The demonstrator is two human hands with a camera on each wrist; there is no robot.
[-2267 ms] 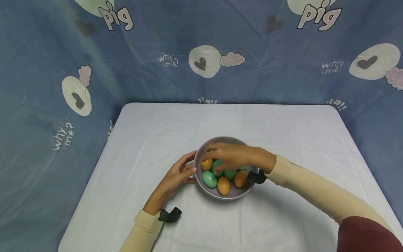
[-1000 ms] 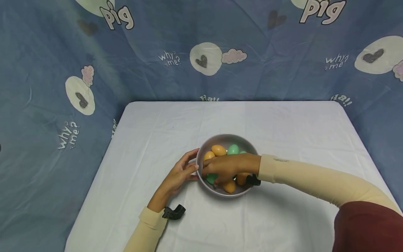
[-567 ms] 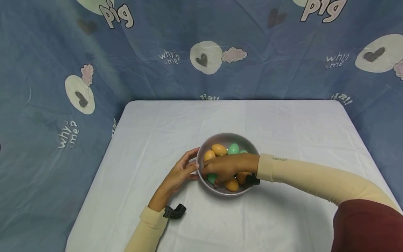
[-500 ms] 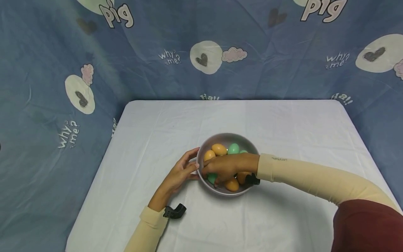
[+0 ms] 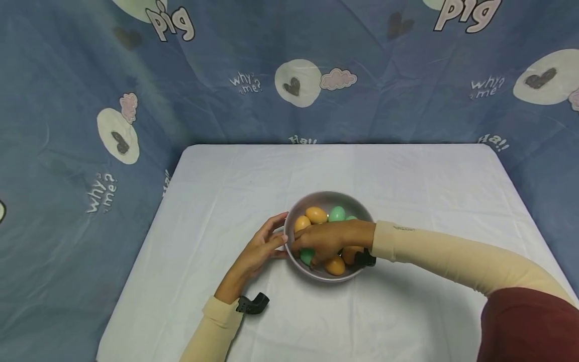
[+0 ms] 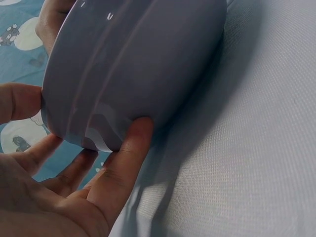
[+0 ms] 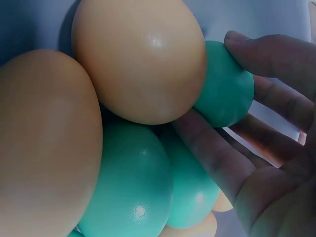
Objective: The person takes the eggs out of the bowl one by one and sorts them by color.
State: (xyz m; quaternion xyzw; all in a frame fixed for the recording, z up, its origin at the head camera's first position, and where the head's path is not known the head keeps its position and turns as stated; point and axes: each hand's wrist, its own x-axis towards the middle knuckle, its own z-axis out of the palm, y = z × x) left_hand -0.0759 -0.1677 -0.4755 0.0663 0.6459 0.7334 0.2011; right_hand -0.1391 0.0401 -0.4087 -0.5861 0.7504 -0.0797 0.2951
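A greyish-mauve bowl [image 5: 327, 198] stands on the white cloth with several orange and green eggs in it. My left hand [image 5: 256, 250] rests against its left side, thumb at the rim and extended fingers [image 6: 140, 131] touching the outer wall in the left wrist view. My right hand [image 5: 320, 242] is down inside the bowl. In the right wrist view, its thumb and fingers are round a green egg [image 7: 228, 84], beside a large orange egg [image 7: 140, 54]. An orange egg [image 5: 316, 214] and a green egg [image 5: 336, 213] lie towards the far rim; the hand hides others.
The table [image 5: 217, 191] under the bowl has a white cloth. Behind and at the sides hangs a blue printed fabric [image 5: 217, 45]. A black wrist camera [image 5: 253, 303] sits on my left wrist, another [image 5: 364, 258] on my right.
My right hand has sunk from over the eggs into the bowl's near left part, and some eggs have shifted. Over the last half second both hands stay almost still.
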